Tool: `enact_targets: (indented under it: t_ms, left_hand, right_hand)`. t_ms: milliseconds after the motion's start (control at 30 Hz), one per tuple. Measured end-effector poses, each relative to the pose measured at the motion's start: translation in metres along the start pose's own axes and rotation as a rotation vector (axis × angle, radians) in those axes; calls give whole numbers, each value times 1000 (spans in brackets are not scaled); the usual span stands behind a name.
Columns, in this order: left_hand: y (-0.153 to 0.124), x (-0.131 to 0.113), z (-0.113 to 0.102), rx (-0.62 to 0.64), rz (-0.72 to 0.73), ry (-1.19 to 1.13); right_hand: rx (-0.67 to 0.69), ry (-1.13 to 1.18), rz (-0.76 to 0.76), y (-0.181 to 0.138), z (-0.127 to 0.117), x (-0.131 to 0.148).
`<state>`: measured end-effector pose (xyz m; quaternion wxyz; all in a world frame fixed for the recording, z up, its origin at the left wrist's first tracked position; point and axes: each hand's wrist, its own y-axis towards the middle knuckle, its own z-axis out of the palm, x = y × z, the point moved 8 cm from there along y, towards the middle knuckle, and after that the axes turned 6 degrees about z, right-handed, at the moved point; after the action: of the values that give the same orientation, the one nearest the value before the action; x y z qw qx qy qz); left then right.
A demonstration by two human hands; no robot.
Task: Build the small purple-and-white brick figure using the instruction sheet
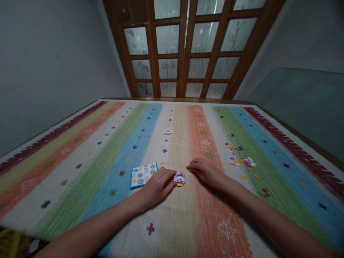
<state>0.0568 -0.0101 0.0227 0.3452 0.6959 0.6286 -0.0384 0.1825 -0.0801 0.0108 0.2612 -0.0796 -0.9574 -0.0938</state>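
A small rounded build of toy bricks [179, 178], purple and white with yellow at its near end, rests on the striped tablecloth. My left hand [161, 182] pinches it at its left side with thumb and forefinger. To the right and slightly farther off, my right hand [203, 170] is closed in a pinch, apart from the build. Whatever lies between its fingertips, if anything, is too small to tell. Partly behind my left hand lies an instruction booklet [140, 176] with a blue edge and several printed pictures.
Loose small bricks [248, 163] in purple, white, pink and yellow lie scattered to the right. A separate white and purple piece [168, 132] sits farther away on the tablecloth [179, 143]. Wooden doors with glass panes [168, 37] stand beyond the table's far edge.
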Motion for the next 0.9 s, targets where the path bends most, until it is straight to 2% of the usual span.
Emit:
enact_targets:
  t_ms: [100,300,433,600,733,900]
  left_hand:
    - [0,1,1,0,16,-6]
    - [-1,0,0,-2,28,-15]
    - [0,-1,-1,-8,25,-10]
    - [1,-2,0,-7,41,-14]
    - [1,-2,0,-12,50,-28]
    - [2,-2,-1,-7,19,-55]
  right_hand:
    - [52,-15,-17,-1,0,1]
    - [-21,11,18,0,-8,-6]
    - [-51,18,-20,-2,-8,-7]
    - [-31,20,-61,-6,-6,-6]
    - [-50,24,-42,-4,-8,-6]
    - [-5,102,-9,2,-9,3]
